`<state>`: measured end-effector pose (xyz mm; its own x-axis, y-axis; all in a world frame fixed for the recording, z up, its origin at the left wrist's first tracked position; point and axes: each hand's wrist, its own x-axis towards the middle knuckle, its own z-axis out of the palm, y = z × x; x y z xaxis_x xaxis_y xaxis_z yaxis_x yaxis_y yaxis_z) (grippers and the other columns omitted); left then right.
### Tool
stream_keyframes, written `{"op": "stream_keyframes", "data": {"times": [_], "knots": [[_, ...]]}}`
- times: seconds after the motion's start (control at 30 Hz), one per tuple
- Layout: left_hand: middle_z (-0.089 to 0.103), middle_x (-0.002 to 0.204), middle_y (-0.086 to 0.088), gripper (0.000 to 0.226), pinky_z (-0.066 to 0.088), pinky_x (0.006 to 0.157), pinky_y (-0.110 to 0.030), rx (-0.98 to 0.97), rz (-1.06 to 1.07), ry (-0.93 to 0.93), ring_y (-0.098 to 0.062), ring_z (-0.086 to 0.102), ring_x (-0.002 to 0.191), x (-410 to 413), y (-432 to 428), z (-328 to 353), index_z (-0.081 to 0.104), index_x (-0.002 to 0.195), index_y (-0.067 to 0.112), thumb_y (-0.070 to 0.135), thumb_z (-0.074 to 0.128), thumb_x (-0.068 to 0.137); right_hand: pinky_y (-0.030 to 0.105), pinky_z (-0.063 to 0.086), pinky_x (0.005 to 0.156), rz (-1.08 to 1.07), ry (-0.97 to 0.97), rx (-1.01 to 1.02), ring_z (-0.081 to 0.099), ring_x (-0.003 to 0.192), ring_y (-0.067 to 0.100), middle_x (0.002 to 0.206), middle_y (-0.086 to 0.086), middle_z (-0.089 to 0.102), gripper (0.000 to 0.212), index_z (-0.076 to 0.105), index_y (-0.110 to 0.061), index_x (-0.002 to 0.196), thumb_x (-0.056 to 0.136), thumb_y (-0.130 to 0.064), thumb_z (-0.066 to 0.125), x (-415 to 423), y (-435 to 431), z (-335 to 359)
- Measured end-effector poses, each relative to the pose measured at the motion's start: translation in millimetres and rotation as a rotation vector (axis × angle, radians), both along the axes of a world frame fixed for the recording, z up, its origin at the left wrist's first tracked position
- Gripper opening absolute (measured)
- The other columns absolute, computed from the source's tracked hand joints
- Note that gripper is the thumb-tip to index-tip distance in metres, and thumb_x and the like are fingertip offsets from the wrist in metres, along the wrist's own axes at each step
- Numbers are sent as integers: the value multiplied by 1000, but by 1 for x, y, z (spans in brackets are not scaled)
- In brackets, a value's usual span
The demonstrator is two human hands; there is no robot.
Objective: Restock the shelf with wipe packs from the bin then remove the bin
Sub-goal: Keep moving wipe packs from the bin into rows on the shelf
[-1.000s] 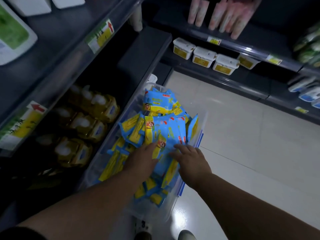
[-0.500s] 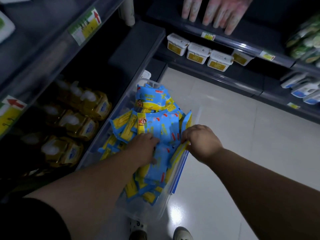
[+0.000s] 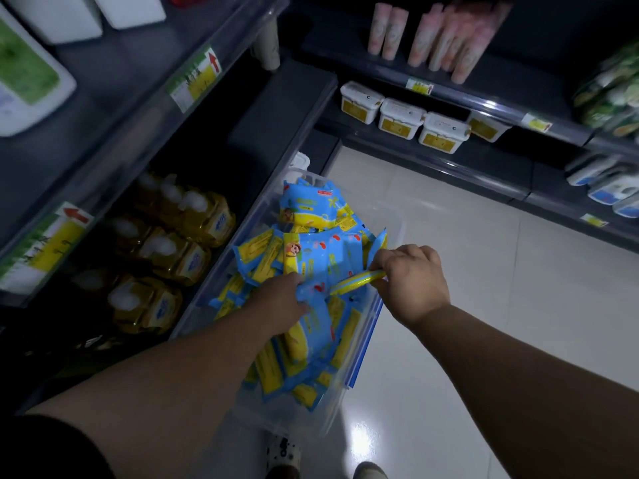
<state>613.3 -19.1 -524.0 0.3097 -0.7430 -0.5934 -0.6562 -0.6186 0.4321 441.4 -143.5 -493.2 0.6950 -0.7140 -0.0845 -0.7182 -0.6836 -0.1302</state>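
Blue-and-yellow wipe packs (image 3: pixel 311 250) heap the clear plastic bin (image 3: pixel 276 416), which sits on the floor just beside the lowest shelf (image 3: pixel 276 108). Both hands are down in the pile, set apart. The right hand (image 3: pixel 411 281) pinches a yellow-edged pack (image 3: pixel 356 280) at the bin's right side. The left hand (image 3: pixel 276 302) digs into the middle and seems to clutch several packs, though its fingertips are buried. Judging by the full bin and the bare shelf beyond the yellow bottles (image 3: pixel 186 236), restocking has barely begun; nearly every pack awaits shelving, and removing the bin comes last.
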Motion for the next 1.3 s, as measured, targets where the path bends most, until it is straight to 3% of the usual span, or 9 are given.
{"op": "stream_keyframes", "data": {"times": [0.13,0.27,0.37,0.5,0.63,0.87,0.97,1.07,1.3], "knots": [[59,120,-12,39,49,85,-38,-98,216,21,-31,57,106,22,9,34,51,124,14,30,63,90,32,31,92,-256,-76,236,56,99,24,90,2,64,17,60,-26,100,86,-35,63,13,6,34],[63,111,-6,40,51,88,-38,-282,469,14,-27,60,101,29,20,85,51,116,15,21,69,81,30,50,63,-489,-547,806,58,64,21,86,9,65,19,51,-19,86,85,-10,68,32,18,75],[59,110,-2,50,50,86,-34,-469,609,48,-23,60,100,22,31,133,46,123,19,9,68,79,26,52,56,-430,-674,1030,61,62,21,97,16,66,44,45,-28,114,87,1,63,39,27,117],[58,108,-3,48,50,66,-25,-658,743,148,-14,59,86,2,57,202,43,116,29,3,67,83,39,57,75,-155,-580,921,67,86,27,100,-3,64,108,6,-49,147,78,0,72,34,36,175],[60,103,-2,41,54,72,-37,-792,816,157,-21,61,89,-26,98,272,47,113,22,0,66,84,39,57,70,90,-434,708,66,90,26,111,0,61,121,-10,-51,147,73,-9,77,32,55,250],[67,97,-13,39,55,69,-43,-942,893,-27,-23,64,77,-60,181,380,45,95,31,1,66,82,35,53,78,308,-453,558,59,95,19,101,-5,59,69,43,-38,128,69,-29,80,40,108,361],[61,84,-8,40,48,58,-29,-1011,921,-90,-9,55,61,-71,217,414,42,97,23,-8,63,82,28,48,76,358,-502,521,61,93,17,102,-2,65,51,55,-31,111,68,-38,81,50,136,387],[58,79,-6,37,47,58,-30,-1055,943,-142,-10,53,60,-76,255,439,42,96,21,-8,62,82,32,52,75,404,-588,520,64,85,17,88,-4,67,33,59,-27,89,68,-37,82,61,170,409],[69,95,-4,37,56,76,-52,-1223,1114,-298,-29,69,87,-69,347,481,47,92,36,5,64,82,33,55,58,554,-748,683,66,74,16,85,-5,67,26,58,-24,85,74,-35,79,101,261,445]]}}
